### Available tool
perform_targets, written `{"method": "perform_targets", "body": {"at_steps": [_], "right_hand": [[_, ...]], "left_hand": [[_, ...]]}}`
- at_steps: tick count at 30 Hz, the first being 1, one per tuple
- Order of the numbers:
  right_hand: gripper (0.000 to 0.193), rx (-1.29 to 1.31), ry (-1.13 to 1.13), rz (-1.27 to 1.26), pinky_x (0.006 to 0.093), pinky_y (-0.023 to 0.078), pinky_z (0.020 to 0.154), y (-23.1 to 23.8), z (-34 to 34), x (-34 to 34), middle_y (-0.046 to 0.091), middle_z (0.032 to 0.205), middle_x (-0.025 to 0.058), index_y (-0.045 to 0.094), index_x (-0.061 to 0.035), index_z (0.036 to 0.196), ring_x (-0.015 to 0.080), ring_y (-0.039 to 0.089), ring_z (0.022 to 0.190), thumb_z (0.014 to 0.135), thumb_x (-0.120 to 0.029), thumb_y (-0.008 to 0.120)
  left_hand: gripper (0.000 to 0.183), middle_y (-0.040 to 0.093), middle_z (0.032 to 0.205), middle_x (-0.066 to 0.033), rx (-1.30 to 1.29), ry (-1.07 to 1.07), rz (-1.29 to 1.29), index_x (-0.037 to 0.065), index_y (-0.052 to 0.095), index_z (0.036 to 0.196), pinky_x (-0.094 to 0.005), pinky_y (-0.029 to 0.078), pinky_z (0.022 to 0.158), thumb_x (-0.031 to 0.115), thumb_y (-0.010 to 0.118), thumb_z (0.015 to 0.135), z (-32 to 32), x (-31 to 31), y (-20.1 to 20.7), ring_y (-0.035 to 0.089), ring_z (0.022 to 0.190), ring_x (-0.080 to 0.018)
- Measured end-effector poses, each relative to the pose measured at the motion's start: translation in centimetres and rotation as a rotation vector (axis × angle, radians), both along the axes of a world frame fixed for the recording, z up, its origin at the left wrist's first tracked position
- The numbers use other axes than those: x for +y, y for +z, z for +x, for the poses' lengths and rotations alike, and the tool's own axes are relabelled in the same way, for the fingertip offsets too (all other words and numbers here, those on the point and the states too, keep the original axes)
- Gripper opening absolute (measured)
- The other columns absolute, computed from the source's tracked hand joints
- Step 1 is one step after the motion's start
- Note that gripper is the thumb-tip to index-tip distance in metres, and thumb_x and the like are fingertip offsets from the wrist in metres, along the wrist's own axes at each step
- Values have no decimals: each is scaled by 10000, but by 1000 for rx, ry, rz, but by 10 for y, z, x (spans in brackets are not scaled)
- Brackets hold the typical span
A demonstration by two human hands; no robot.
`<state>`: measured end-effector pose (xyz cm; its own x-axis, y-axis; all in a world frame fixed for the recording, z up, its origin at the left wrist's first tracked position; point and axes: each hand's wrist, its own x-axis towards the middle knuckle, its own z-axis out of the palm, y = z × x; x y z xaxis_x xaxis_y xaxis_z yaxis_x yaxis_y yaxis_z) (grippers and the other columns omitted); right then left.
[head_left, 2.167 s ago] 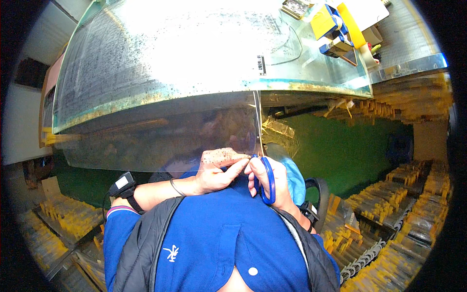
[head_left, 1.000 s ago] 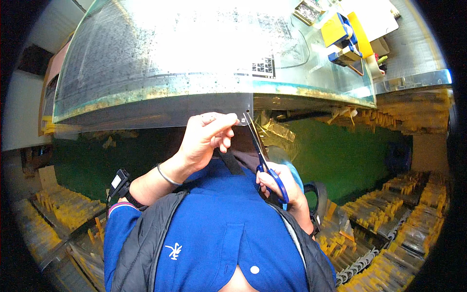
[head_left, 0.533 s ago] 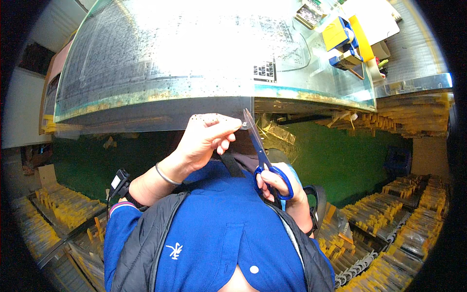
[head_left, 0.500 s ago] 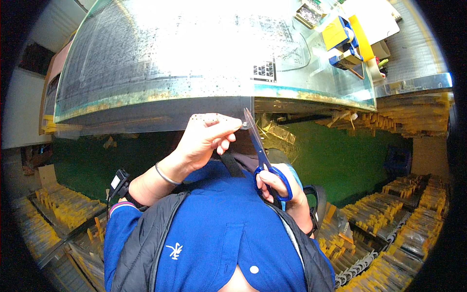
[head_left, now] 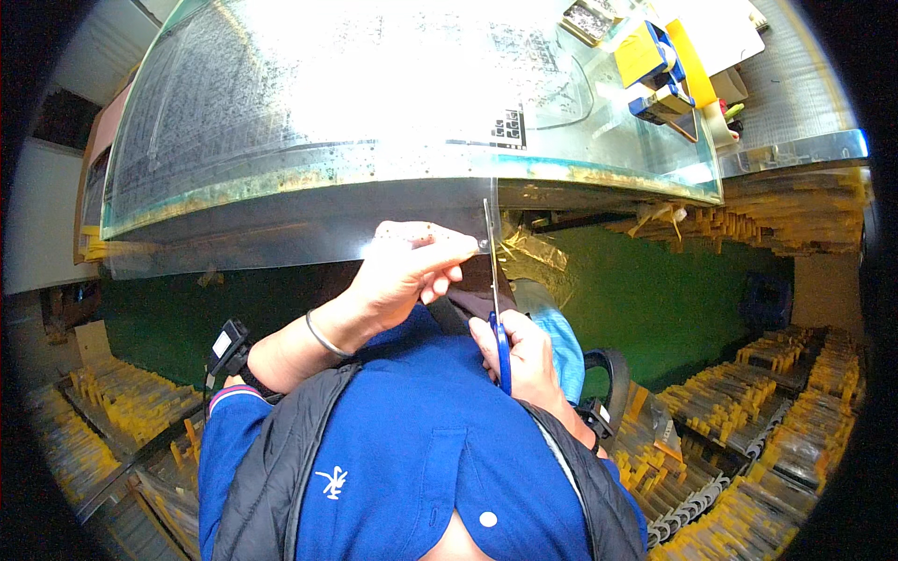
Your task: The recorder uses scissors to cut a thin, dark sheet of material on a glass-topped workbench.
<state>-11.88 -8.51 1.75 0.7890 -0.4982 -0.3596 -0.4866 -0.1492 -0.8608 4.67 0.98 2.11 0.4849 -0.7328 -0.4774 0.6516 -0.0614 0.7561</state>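
Note:
A large, see-through dark-speckled film sheet [head_left: 281, 220] lies over the bright glass-topped table and hangs past its front edge. My left hand [head_left: 412, 266] pinches the sheet's near right corner between thumb and fingers. In my right hand [head_left: 524, 351] is a pair of scissors [head_left: 495, 271] with blue handles, pointing away from me. Its blades are turned edge-on along the sheet's right edge, close to my left fingertips. Whether the blades are biting into the film I cannot tell. A black printed patch [head_left: 510, 128] shows farther up near the same edge.
The glass-topped table [head_left: 617, 154] glows brightly in the middle. Toward its right back stand a blue-and-yellow tape dispenser [head_left: 659, 98] and a small box [head_left: 587, 21]. Below is a green floor [head_left: 655, 309]. Racks of yellow-edged sleeves [head_left: 720, 416] stand on both sides of me.
My right hand has turned the scissors from slanted and flat to upright and edge-on, along the film's edge. My left hand has shifted slightly right with the corner.

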Motion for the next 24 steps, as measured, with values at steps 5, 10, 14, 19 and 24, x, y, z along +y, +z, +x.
{"method": "perform_targets", "body": {"at_steps": [5,10,14,19,24], "right_hand": [[306,-3,-57,21,293,336,439,4,6,3,438,529,83,501,3,624,105,372,489,786,-209,651],[296,-38,-41,-2,295,336,437,0,2,3,443,528,82,505,4,631,102,381,488,789,-202,648],[271,13,-50,34,293,352,450,5,3,2,478,543,78,521,6,654,108,401,493,794,-194,638],[218,-74,-118,103,275,389,499,0,9,4,505,566,74,558,8,727,112,443,527,803,-186,619],[213,-106,-92,59,272,397,514,1,8,2,496,579,76,563,8,742,98,455,558,805,-190,612]], "left_hand": [[112,584,611,-46,53,-2,-34,1,629,856,-162,342,354,94,618,795,-8,0,0,472,425,-42],[107,584,609,-44,69,-15,-31,2,627,851,-160,344,356,94,615,797,-12,0,2,477,427,-44],[113,585,608,-45,91,-14,-40,5,626,851,-167,345,356,104,621,795,-15,1,2,485,431,-53],[136,578,606,-40,137,-58,-42,4,625,854,-173,353,365,129,630,799,-28,4,3,487,437,-60],[126,579,608,-41,161,-86,-51,6,629,842,-174,358,368,124,634,799,-32,6,5,488,438,-62]]}}
